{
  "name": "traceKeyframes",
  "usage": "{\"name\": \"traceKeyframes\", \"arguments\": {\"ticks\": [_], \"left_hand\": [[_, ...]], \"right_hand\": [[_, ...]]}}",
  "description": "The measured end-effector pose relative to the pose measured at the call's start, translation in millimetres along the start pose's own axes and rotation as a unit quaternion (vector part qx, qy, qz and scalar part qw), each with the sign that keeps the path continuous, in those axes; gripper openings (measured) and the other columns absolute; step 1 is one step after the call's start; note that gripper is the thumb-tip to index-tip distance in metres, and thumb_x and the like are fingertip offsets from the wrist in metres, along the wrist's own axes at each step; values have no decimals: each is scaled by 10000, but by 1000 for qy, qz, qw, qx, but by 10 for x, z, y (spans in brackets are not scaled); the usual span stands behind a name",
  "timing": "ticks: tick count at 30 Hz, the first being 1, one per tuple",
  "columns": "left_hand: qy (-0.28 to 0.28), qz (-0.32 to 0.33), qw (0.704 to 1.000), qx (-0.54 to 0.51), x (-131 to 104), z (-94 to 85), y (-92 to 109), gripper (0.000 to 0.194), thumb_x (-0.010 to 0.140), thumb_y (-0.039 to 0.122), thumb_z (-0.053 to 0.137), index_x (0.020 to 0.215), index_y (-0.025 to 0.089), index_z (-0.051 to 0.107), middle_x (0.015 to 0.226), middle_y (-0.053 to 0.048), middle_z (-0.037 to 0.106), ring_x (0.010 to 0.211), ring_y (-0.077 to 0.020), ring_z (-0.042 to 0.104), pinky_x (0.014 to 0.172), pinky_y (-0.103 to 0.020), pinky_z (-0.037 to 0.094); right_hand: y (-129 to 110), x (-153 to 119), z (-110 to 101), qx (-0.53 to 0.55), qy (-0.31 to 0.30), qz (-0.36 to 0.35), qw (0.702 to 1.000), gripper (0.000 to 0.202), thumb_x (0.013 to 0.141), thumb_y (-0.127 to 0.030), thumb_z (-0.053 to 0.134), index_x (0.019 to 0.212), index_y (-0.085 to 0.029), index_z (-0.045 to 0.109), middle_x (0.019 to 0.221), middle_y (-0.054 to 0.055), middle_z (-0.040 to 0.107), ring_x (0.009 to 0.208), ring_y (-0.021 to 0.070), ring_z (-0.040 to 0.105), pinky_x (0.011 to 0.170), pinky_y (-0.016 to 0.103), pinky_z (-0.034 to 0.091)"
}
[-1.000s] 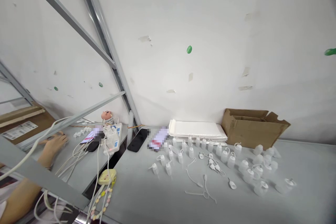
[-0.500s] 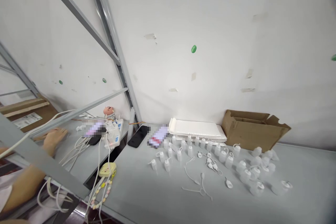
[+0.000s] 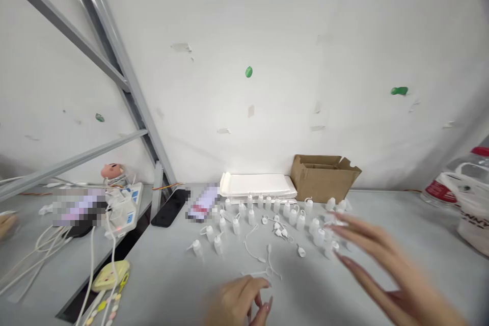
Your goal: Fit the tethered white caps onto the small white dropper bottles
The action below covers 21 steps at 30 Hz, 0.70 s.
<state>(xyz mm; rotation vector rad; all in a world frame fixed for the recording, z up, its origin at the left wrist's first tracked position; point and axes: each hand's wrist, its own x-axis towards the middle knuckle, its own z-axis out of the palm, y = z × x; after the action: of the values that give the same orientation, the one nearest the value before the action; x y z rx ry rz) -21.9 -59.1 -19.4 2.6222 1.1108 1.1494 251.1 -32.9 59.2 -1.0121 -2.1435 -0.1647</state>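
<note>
Your right hand has entered view, fingers spread, beside translucent white plastic bottles on the table, putting them within reach; your left hand, also newly arrived, is curled near a thin white looped strap, pinch undeterminable.

Reads "NNY" in dark capitals on the white container at the right edge of the frame, above smaller blurred print. Shows only illegible marks on the red label farther left, beside it.
</note>
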Motion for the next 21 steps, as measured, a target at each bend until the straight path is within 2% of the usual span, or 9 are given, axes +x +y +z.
{"name": "traceKeyframes", "arguments": {"ticks": [3, 5, 8, 10, 13, 18, 21], "left_hand": [[-33, 19, 999, 27, 165, 17, -141, 192, 785, 146, 465, 948, 165, 564, 603, 9, 635, 468, -122, 584, 450, -201, 468], [-33, 67, 994, 78, 291, 63, -278, 172, 812, 178, 453, 939, 154, 566, 604, -9, 631, 484, -151, 587, 456, -247, 472], [30, 135, 981, 135, 412, 159, -497, 173, 804, 181, 460, 927, 123, 567, 529, -3, 593, 422, -156, 542, 393, -258, 419], [73, 147, 976, 146, 421, 212, -610, 178, 790, 177, 467, 923, 115, 566, 533, -12, 599, 424, -160, 542, 390, -265, 409], [105, 122, 977, 137, 357, 248, -683, 193, 789, 172, 463, 942, 111, 564, 514, -2, 591, 409, -152, 537, 391, -263, 404], [102, 60, 991, 68, 284, 220, -646, 211, 801, 186, 460, 979, 130, 561, 461, 44, 568, 377, -124, 531, 439, -250, 442], [95, 41, 994, 47, 302, 190, -636, 204, 811, 200, 448, 959, 133, 571, 431, 53, 553, 354, -113, 516, 429, -233, 435]], "right_hand": [[-11, 25, 342, 14, -120, -43, 992, 279, 871, -244, 485, 1146, -236, 530, 1173, 86, 560, 1059, 205, 563, 828, 296, 527], [-3, 65, 579, 28, -167, -52, 984, 252, 880, -204, 462, 1120, -232, 537, 1161, 86, 562, 1040, 204, 560, 820, 322, 525], [34, 174, 893, 45, -173, -66, 982, 253, 895, -149, 408, 1106, -210, 532, 1093, 94, 578, 959, 202, 565, 785, 352, 517], [55, 240, 1073, 45, -158, -79, 983, 244, 899, -134, 387, 1078, -196, 542, 1032, 93, 590, 894, 200, 566, 752, 356, 507], [39, 251, 1296, 40, -142, -93, 985, 248, 890, -115, 377, 1049, -185, 554, 951, 85, 596, 795, 191, 560, 703, 347, 489], [-52, 91, 1503, 40, -210, -105, 971, 147, 825, -207, 557, 969, -193, 583, 880, 63, 598, 762, 204, 556, 694, 344, 469], [-38, 21, 1558, 38, -238, -109, 964, 165, 798, -289, 619, 939, -206, 594, 872, 52, 605, 767, 206, 564, 716, 342, 455]]}}
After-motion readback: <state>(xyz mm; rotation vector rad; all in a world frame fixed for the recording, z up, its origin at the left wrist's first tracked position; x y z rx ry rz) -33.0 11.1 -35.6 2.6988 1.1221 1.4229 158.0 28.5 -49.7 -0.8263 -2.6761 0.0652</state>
